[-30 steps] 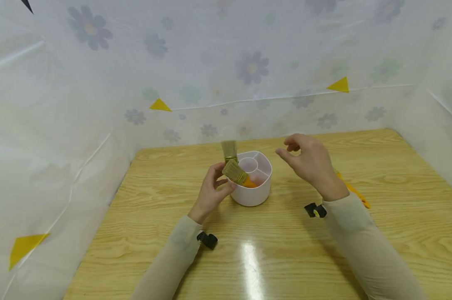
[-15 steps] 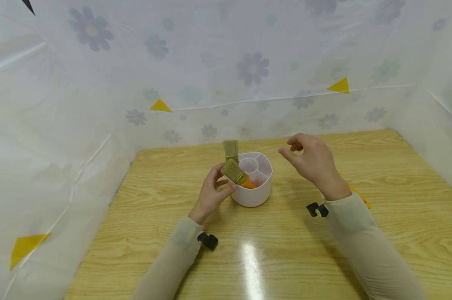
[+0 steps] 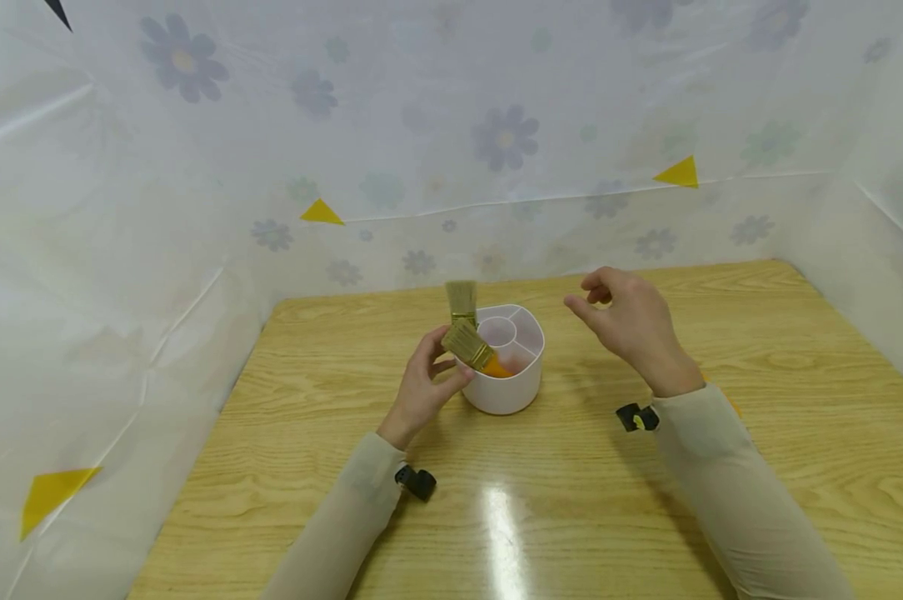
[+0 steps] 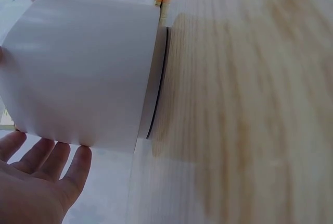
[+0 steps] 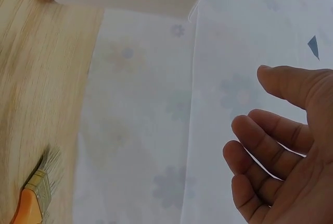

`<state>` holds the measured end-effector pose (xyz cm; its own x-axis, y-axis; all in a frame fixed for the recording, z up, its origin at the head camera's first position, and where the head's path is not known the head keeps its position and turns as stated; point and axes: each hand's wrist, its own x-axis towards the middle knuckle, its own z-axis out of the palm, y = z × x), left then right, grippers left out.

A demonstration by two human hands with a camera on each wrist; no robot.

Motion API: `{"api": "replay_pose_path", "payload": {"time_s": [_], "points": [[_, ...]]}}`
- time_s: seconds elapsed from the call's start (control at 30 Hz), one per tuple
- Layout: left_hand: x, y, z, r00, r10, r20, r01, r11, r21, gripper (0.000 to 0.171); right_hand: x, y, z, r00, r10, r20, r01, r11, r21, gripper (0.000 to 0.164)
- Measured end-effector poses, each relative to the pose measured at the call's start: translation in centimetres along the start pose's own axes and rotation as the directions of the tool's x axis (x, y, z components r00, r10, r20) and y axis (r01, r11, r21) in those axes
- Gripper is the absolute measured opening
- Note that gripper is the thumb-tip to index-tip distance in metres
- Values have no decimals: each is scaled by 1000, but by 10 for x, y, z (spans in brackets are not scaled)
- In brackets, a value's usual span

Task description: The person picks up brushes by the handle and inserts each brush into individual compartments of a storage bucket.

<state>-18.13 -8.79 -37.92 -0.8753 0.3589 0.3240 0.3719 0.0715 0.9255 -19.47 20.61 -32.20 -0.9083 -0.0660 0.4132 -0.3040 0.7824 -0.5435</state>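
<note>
Wood-grain table (image 3: 571, 517) bears glare (image 3: 504, 542); flower-patterned sheeting (image 3: 436, 117) behind shows two yellow triangles (image 3: 678, 172); third yellow triangle (image 3: 54, 500) on left-hand sheeting (image 3: 122, 333)

White glare streaks the softly shadowed table (image 3: 571, 500).

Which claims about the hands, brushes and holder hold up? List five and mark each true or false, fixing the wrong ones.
1. The left hand grips the white holder. True.
2. Both hands touch the holder. False: the right hand is apart from it and holds nothing.
3. A tilted brush has its handle inside the holder. True.
4. The holder lies on its side. False: it stands upright on the table.
5. Another brush lies on the table. True.
</note>
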Motion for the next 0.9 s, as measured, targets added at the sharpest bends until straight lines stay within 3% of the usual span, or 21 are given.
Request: {"api": "replay_pose_path", "payload": {"time_s": [0.9], "points": [[0, -1, 1, 1000, 7, -7, -7, 999, -34, 56, -1, 7, -3, 998, 46, 41, -45, 999, -22, 42]]}}
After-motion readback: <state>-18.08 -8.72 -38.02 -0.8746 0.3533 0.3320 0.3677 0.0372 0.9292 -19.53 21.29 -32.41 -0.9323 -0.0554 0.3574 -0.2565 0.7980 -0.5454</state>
